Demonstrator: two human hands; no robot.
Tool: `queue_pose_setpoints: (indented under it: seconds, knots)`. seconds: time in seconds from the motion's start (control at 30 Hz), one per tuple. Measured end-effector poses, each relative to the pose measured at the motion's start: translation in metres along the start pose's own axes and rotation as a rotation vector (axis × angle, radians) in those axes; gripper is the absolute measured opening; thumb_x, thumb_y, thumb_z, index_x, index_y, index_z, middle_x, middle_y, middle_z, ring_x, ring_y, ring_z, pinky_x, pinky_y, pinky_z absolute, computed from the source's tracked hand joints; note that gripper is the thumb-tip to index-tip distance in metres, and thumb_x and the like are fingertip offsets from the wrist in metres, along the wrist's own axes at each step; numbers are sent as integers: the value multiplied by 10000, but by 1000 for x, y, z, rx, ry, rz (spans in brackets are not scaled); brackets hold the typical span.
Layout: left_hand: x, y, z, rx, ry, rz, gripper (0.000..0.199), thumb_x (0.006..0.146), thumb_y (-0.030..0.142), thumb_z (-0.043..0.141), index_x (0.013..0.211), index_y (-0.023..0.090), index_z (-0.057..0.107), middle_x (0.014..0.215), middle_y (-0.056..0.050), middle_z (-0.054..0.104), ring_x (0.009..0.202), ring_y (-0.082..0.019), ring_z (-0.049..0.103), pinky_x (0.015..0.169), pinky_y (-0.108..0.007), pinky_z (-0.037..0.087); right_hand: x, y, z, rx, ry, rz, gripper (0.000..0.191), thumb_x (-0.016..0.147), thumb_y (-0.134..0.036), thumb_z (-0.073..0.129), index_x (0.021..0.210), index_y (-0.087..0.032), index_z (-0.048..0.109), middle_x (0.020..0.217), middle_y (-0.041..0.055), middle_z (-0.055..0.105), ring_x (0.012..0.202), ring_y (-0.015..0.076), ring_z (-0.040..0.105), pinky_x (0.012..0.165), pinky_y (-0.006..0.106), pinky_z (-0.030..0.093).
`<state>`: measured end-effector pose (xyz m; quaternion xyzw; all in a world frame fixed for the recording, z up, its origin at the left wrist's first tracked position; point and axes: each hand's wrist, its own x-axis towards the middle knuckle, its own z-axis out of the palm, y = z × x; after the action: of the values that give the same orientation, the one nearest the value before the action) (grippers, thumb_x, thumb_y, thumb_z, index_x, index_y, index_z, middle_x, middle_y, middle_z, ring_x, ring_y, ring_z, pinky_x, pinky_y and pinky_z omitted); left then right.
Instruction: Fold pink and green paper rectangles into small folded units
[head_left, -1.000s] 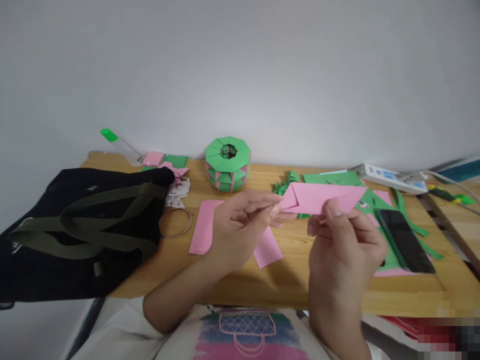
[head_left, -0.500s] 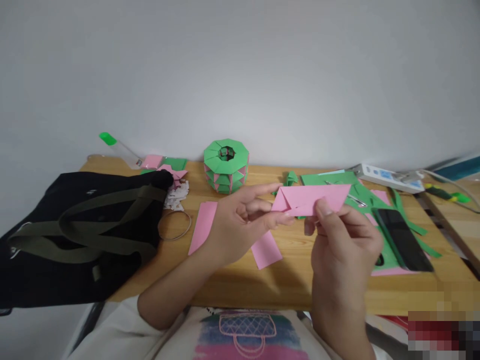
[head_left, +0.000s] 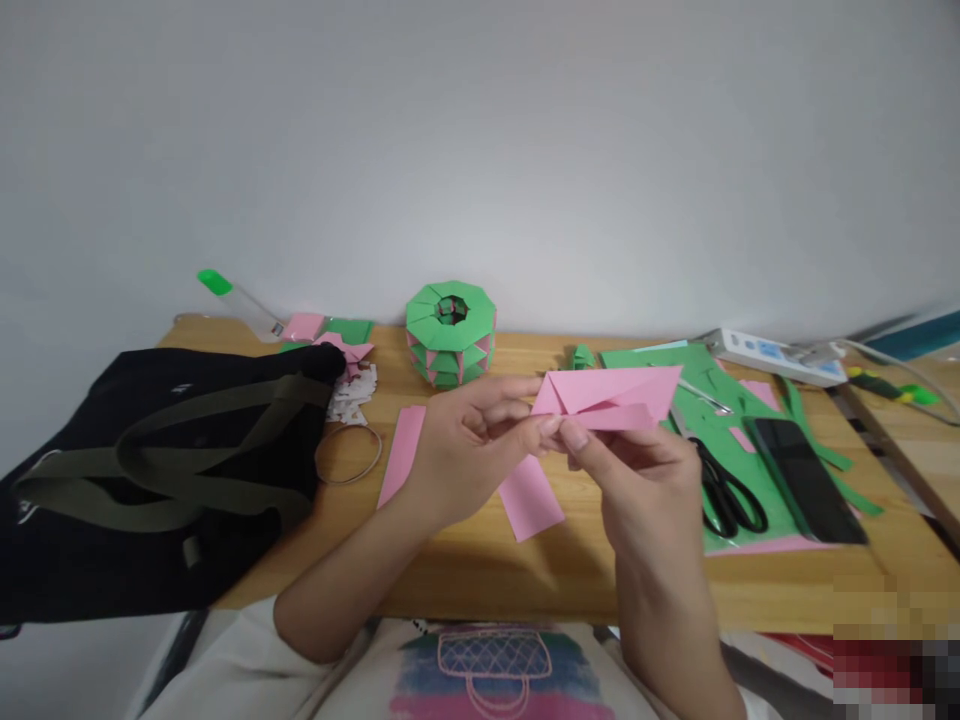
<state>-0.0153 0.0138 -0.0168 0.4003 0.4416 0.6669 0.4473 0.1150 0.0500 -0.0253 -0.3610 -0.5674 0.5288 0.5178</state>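
A folded pink paper (head_left: 615, 388) is held up over the table between both hands, with a flap standing open along its lower edge. My left hand (head_left: 480, 440) pinches its left end between thumb and fingers. The thumb of my right hand (head_left: 645, 480) presses the lower edge near the left thumb, its fingers behind the paper. Beneath and beside my left hand lie a pink strip (head_left: 531, 500) and another pink sheet (head_left: 403, 450), both partly covered.
Behind stands a green and pink paper ring (head_left: 451, 335). A black bag (head_left: 172, 470) lies left, near a thin hoop (head_left: 349, 480). Right are green sheets (head_left: 765, 500), black-handled scissors (head_left: 727, 495), a phone (head_left: 806, 480) and a power strip (head_left: 780, 357).
My right hand has moved left along the paper, uncovering the scissors. The paper's lower flap has opened, and the paper has shifted slightly left.
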Motion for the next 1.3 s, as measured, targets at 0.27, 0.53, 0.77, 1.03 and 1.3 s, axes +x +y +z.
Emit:
queue_pose_setpoints:
  seconds: [0.27, 0.53, 0.77, 1.03, 1.3]
  knots:
    - [-3, -2, -3, 0, 2, -77, 227, 717, 180, 736, 933, 138, 681, 753, -25, 773, 669, -204, 743, 631, -278, 645, 1, 8, -2, 92, -33, 30, 82, 732, -211, 741, 652, -232, 745, 578, -15, 673, 545, 117, 584, 521, 243, 469]
    - [3, -3, -15, 5, 31, -89, 208, 724, 168, 742, 927, 142, 706, 766, -43, 774, 652, -211, 741, 636, -284, 646, 11, 17, -4, 86, 75, -101, 159, 744, -185, 735, 597, -224, 688, 600, -31, 541, 654, 113, 532, 626, 257, 420]
    - [6, -2, -23, -34, 39, -79, 210, 686, 124, 766, 888, 132, 712, 743, -42, 771, 612, -202, 736, 603, -274, 644, 19, 21, -3, 138, 11, -6, 159, 708, -184, 758, 581, -207, 665, 620, -29, 540, 592, 97, 480, 541, 249, 337]
    - [7, -16, -36, -48, 75, -87, 143, 721, 152, 756, 856, 157, 711, 715, -29, 769, 613, -177, 735, 584, -209, 620, 24, 28, 3, 71, -67, 1, 251, 807, -286, 673, 573, -196, 651, 585, -12, 506, 607, 123, 452, 575, 280, 329]
    - [14, -19, -37, -57, 141, -143, 248, 652, 210, 813, 841, 129, 674, 644, -40, 755, 580, -185, 729, 533, -197, 599, 25, 35, 2, -152, -82, -99, 431, 918, -364, 505, 525, -186, 517, 618, -5, 489, 652, 131, 491, 635, 285, 366]
